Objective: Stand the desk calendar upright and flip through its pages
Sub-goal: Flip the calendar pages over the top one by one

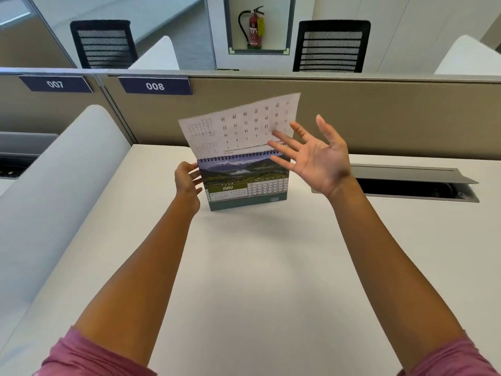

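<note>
the left hand (187, 180) grips the left edge of the calendar (245, 183), which stands upright on the white desk (257, 267) near the far divider (379, 118). the right hand (317, 156) is spread wide, fingertips (276, 134) against a lifted page (241, 126) above the spiral binding.

Flipped page (241, 126) blurred; right hand (314, 156) hides spiral end

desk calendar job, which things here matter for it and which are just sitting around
In use: desk calendar; flipped page; left hand steadying its edge; right hand, open, lifting the page.

Just around: cable tray; fire extinguisher; two chairs; desk labels.
</note>
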Action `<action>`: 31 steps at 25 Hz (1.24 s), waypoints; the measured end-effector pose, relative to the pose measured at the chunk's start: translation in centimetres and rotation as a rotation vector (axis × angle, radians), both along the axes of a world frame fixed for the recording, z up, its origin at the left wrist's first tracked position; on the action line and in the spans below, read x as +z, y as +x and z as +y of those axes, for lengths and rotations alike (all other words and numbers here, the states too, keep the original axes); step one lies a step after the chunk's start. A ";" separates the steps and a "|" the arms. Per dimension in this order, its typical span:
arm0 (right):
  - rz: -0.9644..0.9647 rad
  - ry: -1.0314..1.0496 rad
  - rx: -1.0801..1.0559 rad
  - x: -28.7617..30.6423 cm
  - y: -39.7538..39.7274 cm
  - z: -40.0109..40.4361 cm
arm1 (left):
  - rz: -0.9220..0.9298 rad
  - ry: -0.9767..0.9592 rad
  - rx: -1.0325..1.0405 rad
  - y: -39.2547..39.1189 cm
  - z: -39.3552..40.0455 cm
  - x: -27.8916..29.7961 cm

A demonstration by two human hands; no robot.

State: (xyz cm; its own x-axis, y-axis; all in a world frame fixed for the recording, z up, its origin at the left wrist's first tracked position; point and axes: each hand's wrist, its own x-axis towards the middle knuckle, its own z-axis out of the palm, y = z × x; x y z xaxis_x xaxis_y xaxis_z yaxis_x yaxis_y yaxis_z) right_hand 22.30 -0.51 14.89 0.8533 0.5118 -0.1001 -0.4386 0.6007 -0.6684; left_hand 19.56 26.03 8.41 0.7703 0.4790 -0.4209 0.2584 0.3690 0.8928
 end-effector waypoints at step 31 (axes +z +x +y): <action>-0.067 -1.167 -0.498 -14.3 -2.8 3.8 | 0.103 0.153 0.106 0.5 -0.4 -0.6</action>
State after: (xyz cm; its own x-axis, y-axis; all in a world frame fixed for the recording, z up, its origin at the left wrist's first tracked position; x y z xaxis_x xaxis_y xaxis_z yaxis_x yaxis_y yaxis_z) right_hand 19.46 3.26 0.63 0.9480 -0.2275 -0.2225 -0.2806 -0.2679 -0.9217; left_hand 20.07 25.60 7.80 0.6689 0.6197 -0.4105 0.3177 0.2610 0.9116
